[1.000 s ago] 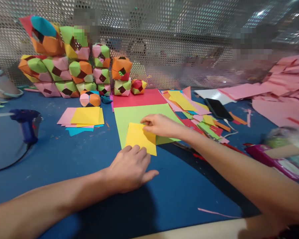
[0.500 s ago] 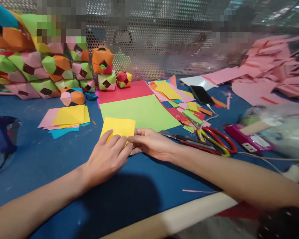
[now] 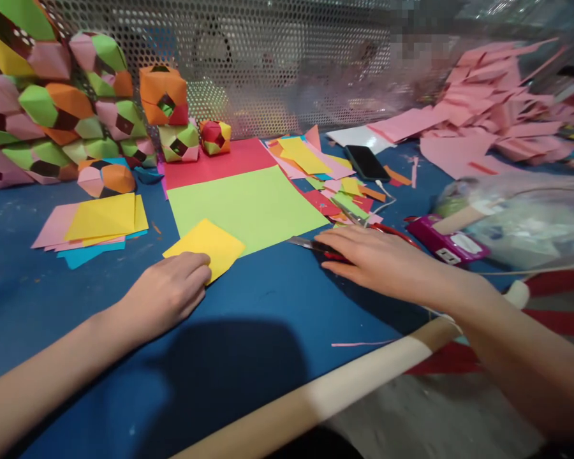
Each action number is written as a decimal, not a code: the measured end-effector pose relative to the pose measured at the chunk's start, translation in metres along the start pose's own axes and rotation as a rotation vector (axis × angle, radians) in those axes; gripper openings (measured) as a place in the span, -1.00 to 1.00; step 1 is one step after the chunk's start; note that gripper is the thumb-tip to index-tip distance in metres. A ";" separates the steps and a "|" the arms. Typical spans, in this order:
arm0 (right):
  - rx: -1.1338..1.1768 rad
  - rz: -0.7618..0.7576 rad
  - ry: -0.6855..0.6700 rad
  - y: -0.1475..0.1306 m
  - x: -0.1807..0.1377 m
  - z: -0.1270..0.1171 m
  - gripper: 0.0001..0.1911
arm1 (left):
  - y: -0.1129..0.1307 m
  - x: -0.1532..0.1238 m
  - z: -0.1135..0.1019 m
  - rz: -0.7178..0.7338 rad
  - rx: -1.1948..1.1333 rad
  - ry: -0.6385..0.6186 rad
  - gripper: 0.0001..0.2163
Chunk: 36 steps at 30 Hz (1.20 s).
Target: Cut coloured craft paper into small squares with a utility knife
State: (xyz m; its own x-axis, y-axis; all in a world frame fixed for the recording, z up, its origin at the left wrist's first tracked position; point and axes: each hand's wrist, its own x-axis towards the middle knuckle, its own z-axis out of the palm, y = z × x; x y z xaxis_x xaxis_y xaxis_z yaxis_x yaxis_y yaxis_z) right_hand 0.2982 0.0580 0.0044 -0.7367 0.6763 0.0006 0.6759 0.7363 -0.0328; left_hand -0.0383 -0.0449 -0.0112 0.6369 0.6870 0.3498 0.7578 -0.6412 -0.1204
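Two bare hands are working around the middle of the frame, and I am watching them from afar. Left of centre, the left hand is curling its fingers over the lower part of a yellow paper, seemingly pinching it, though its thumb is hiding from my view. The paper is lying turned like a diamond, its upper part overlapping the lower left of a green sheet; I cannot tell whether it is folded. Right of centre, the right hand is lying over a cutting tool, whose blade is pointing left; whether the fingers are closing on its handle, I cannot tell.

I am judging the yellow paper to be very light and fairly crisp, probably sliding easily and creasing under a hard squeeze. I would be taking it by an edge or corner, pressing lightly with flat fingertips. At the left, a stack of coloured paper is sitting apart; towards the upper right, a phone is lying near paper scraps.
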 end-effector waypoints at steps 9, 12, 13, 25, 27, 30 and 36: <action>0.072 -0.010 0.154 -0.006 0.018 -0.008 -0.66 | -0.002 0.012 -0.021 -0.273 -0.276 -0.140 -0.72; 0.184 -0.081 0.287 -0.023 0.033 -0.012 -0.65 | 0.001 0.017 -0.009 -0.410 -0.245 -0.053 -0.64; 0.213 -0.107 0.309 -0.029 0.040 -0.010 -0.66 | 0.001 0.017 -0.004 -0.436 -0.218 -0.051 -0.63; 0.099 -0.227 0.307 -0.026 0.059 0.033 -0.70 | 0.001 0.011 0.015 -0.490 -0.040 -0.251 -0.51; 0.118 -0.212 0.290 -0.020 0.056 0.032 -0.68 | 0.000 0.011 0.014 -0.487 -0.047 -0.250 -0.51; 0.163 -0.199 0.267 -0.013 0.054 0.030 -0.69 | -0.001 0.011 0.014 -0.490 -0.058 -0.249 -0.50; 0.254 -0.195 0.246 -0.009 0.051 0.028 -0.67 | -0.005 0.007 0.013 -0.467 -0.086 -0.232 -0.52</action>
State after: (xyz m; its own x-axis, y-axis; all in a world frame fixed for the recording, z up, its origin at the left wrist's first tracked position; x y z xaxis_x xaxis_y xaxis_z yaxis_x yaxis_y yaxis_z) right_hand 0.2542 0.0849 -0.0235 -0.8022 0.5326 0.2698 0.4741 0.8429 -0.2542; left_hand -0.0356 -0.0320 -0.0206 0.2561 0.9576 0.1318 0.9602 -0.2677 0.0794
